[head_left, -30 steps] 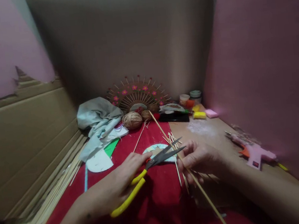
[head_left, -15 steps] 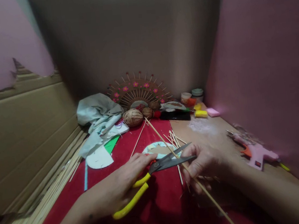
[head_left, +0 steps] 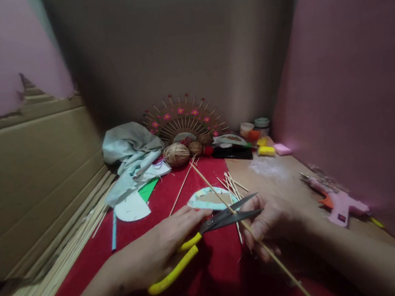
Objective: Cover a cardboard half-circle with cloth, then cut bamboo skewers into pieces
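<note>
My left hand (head_left: 170,239) is closed on yellow-handled scissors (head_left: 217,219), whose dark blades point right. Between the parted blades runs a long thin bamboo stick (head_left: 208,183), slanting from the yarn balls down to the lower right. My right hand (head_left: 268,220) pinches that stick just below the blades, their tips close to its fingers. Behind the scissors lies an oval, cloth-edged cardboard piece (head_left: 194,200) on the red cloth (head_left: 211,270). Several short cut sticks (head_left: 235,184) lie beside it, partly hidden by my right hand.
Long sticks (head_left: 69,243) line the left side, near crumpled cloth (head_left: 129,141). At the back stand a flowered fan (head_left: 181,116) and a ball of twine (head_left: 177,154). A pink glue gun (head_left: 342,202) lies on the right; a black phone-like slab (head_left: 232,153) sits behind.
The scissor blades have closed slightly around the stick and sit a little lower. Both hands have shifted down slightly, and the stick's far end is lower in view.
</note>
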Motion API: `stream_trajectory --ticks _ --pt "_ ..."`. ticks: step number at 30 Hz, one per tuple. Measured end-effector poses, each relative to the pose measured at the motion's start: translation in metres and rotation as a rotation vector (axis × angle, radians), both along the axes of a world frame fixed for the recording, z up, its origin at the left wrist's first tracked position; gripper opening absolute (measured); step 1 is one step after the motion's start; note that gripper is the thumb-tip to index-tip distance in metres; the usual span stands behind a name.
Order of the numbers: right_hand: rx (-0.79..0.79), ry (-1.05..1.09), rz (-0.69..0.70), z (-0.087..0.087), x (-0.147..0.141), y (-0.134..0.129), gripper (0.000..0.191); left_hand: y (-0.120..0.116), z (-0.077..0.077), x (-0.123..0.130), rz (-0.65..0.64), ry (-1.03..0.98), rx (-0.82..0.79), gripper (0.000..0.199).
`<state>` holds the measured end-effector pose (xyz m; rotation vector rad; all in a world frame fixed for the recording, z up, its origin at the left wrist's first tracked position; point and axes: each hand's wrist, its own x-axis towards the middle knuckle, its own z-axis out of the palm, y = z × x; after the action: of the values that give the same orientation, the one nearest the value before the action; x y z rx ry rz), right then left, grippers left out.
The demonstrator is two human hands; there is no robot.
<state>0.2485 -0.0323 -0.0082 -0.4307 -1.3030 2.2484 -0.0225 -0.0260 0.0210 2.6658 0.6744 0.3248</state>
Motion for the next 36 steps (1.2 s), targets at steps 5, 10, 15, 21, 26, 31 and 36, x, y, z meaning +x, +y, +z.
stream_trajectory --ticks 5,10,15,21,26,31,36 --pt "0.01 -0.008 0.017 -0.001 -0.001 0.002 0.015 -0.004 0.007 0.004 -0.012 0.004 -0.031 0.05" --pt "0.012 -0.003 -0.004 -0.002 -0.001 0.003 0.012 -0.007 0.008 0.008 0.033 0.021 -0.081 0.046" --pt "0.015 -0.055 -0.036 -0.005 -0.001 0.003 0.011 -0.009 0.008 0.012 0.064 0.037 -0.085 0.028" --pt "0.009 -0.077 -0.023 -0.009 -0.003 0.009 0.014 -0.007 0.003 0.011 0.083 0.062 -0.036 0.029" --pt "0.022 -0.121 -0.06 -0.009 -0.002 0.012 0.017 -0.007 -0.003 0.007 0.157 0.144 -0.026 0.038" --pt "0.024 -0.218 -0.132 0.006 0.003 0.008 0.019 -0.004 0.0 0.008 0.161 0.096 -0.091 0.031" --pt "0.125 -0.392 -0.393 0.024 0.014 0.021 0.023 0.012 -0.008 -0.005 0.175 -0.017 -0.137 0.018"
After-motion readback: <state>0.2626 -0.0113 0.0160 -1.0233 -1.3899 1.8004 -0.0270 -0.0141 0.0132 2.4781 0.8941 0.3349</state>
